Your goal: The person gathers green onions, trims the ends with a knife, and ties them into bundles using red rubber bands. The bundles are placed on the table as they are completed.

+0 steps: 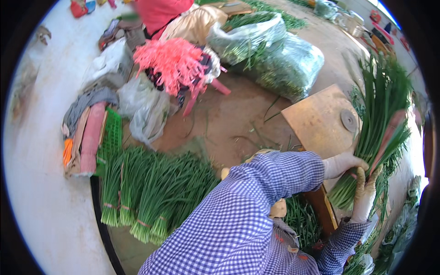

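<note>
At the right, a bunch of garlic chives (376, 113) slants over a wooden board, pale stem ends towards me. My left hand (343, 165), in a pale glove, grips the bunch near its lower stems. Close beside it, my gloved right hand (366, 192) holds a pink strip (388, 137) between its fingers. The strip's long part runs up along the leaves and is blurred. A bit of pink shows across the stems below my left hand. The far side of the bunch is hidden.
Several tied chive bunches (147, 196) lie at the left, beside a green plastic crate (111, 134). A round grey disc (349, 120) rests on the wooden board (316, 117). Farther off are pink strips (172, 62) on a stool, plastic-wrapped greens (288, 65), and a person in red (163, 15).
</note>
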A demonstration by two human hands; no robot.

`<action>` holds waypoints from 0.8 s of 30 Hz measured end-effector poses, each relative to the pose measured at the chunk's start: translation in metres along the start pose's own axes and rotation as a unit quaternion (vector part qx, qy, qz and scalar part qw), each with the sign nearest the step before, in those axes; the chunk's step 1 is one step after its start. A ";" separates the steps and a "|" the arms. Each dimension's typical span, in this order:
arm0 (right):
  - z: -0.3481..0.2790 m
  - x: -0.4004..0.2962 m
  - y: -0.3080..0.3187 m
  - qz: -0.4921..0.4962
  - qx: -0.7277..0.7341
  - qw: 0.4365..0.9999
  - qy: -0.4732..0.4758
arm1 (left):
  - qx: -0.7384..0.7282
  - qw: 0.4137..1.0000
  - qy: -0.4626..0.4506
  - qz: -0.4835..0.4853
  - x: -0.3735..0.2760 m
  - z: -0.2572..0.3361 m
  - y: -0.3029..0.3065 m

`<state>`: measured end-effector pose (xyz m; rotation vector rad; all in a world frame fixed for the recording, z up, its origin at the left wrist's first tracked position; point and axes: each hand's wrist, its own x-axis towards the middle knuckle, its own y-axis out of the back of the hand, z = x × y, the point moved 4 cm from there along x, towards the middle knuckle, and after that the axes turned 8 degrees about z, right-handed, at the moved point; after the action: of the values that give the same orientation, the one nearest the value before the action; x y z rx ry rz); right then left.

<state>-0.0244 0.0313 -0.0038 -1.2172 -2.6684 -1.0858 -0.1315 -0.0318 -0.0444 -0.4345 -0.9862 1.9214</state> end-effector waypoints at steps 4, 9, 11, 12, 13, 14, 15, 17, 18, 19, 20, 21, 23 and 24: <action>-0.037 -0.038 -0.011 0.020 -0.282 0.950 0.130 | -0.120 0.990 -0.011 0.070 -0.003 0.019 0.009; -0.033 -0.071 -0.014 0.022 -0.155 0.947 0.282 | -0.110 0.962 -0.166 0.185 -0.042 0.080 0.045; 0.024 -0.083 -0.019 -0.055 -0.101 0.980 0.163 | -0.015 0.971 -0.139 0.193 -0.086 0.103 0.057; 0.054 -0.090 -0.021 -0.092 -0.149 0.979 0.103 | -0.023 0.975 -0.132 0.179 -0.103 0.106 0.061; 0.076 -0.098 -0.026 -0.141 -0.182 0.972 0.052 | -0.038 0.977 -0.126 0.167 -0.118 0.107 0.079; 0.092 -0.108 -0.030 -0.192 -0.215 0.957 0.042 | -0.086 0.975 -0.115 0.170 -0.136 0.111 0.084; 0.107 -0.117 -0.036 -0.246 -0.241 0.938 0.039 | -0.172 0.965 -0.112 0.164 -0.153 0.111 0.099; 0.151 -0.140 -0.047 -0.337 -0.287 0.890 0.106 | -0.184 0.947 -0.128 0.230 -0.192 0.116 0.133; 0.170 -0.152 -0.053 -0.364 -0.298 0.876 0.108 | -0.181 0.936 -0.141 0.266 -0.215 0.117 0.151; 0.188 -0.164 -0.060 -0.391 -0.308 0.860 0.111 | -0.202 0.926 -0.144 0.286 -0.236 0.116 0.163; 0.204 -0.176 -0.064 -0.400 -0.312 0.854 0.109 | -0.190 0.920 -0.146 0.310 -0.250 0.113 0.174; 0.221 -0.187 -0.069 -0.416 -0.316 0.848 0.087 | -0.158 0.912 -0.146 0.349 -0.266 0.108 0.185; 0.236 -0.207 -0.074 -0.462 -0.293 0.836 0.050 | -0.092 0.889 -0.138 0.426 -0.295 0.096 0.202; 0.237 -0.213 -0.072 -0.482 -0.265 0.835 -0.015 | -0.077 0.878 -0.125 0.456 -0.311 0.088 0.228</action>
<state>0.1371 -0.0005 -0.2860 0.3035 -3.1150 -1.9810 -0.1514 -0.3968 -0.1954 -0.8748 -1.2318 2.8032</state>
